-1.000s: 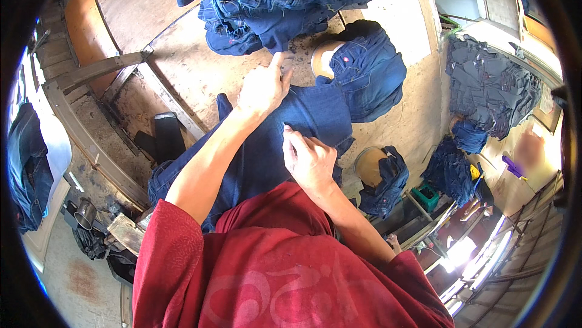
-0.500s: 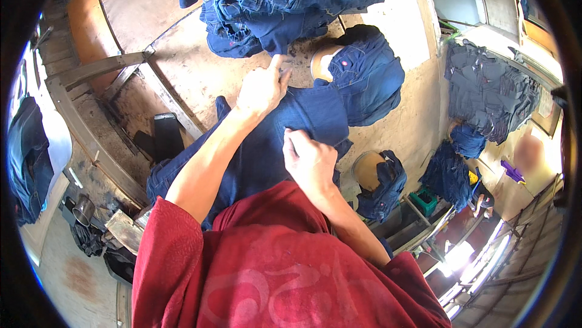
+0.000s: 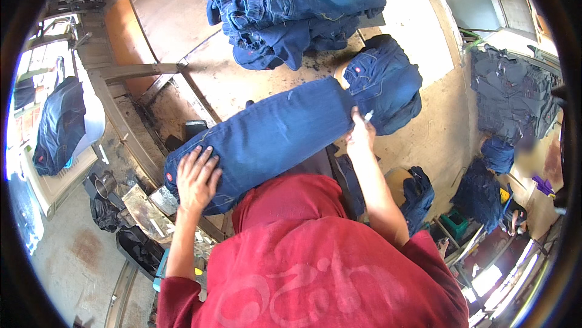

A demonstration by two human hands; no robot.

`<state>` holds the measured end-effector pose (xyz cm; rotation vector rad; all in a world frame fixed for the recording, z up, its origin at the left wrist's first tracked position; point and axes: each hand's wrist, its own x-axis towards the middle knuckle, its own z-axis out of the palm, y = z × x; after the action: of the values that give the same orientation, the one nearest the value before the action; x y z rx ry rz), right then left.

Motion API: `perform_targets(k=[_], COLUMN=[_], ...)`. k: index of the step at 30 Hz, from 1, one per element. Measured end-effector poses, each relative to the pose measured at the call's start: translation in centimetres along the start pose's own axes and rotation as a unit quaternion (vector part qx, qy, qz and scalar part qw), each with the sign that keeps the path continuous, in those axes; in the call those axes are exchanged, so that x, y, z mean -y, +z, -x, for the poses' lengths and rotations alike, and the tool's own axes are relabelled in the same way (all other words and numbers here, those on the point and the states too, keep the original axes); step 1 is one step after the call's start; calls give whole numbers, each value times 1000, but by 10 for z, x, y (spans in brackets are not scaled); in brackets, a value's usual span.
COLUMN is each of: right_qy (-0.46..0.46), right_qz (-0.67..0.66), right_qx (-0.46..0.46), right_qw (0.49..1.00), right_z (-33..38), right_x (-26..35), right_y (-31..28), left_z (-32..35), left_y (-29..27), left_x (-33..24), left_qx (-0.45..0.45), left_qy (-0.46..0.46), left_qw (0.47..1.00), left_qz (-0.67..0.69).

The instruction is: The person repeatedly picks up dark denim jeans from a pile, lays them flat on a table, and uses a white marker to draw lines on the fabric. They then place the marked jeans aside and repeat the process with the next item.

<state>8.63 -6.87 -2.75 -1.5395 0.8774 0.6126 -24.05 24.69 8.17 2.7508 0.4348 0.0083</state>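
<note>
Worn wooden worktable (image 3: 242, 79) fills the upper middle of the view, with a heap of folded blue jeans (image 3: 297, 6) at its far edge. A jeans leg (image 3: 273, 134) lies stretched flat across the near edge of the table, directly in front of the person in a red shirt (image 3: 303, 255). Left hand (image 3: 195, 176) rests palm down on the near-left end of the leg, fingers spread, pressing rather than gripping. Right hand (image 3: 362, 133) is closed at the other end, pinching a small pale tool (image 3: 368, 116) against the cloth; what the tool is cannot be told. Judgement: the flat hand should keep the fabric taut so the tool works on a smooth surface without dragging wrinkles. A small green crate (image 3: 456, 225) stands on the floor lower right; its contents are not discernible.
</note>
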Motion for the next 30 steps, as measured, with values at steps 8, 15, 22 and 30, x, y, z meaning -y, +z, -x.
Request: perform_targets(k=[8,15,22,30], right_qy=[-317,-428,-583,-580], right_qz=[351,489,399,492], right_qx=[-70,-101,226,174], right_qw=[878,753,671,626], right_z=[-136,-7,214,224], right_x=[17,46,-66,-95], right_y=[21,27,127,171], left_z=[-21,-75,-103,-110], left_y=[46,24,46,53], left_x=[-46,26,76,84], left_qx=[82,150,17,9], left_qy=[-10,-206,10,41], left_qw=[997,952,973,952], left_qz=[-8,172,229,303])
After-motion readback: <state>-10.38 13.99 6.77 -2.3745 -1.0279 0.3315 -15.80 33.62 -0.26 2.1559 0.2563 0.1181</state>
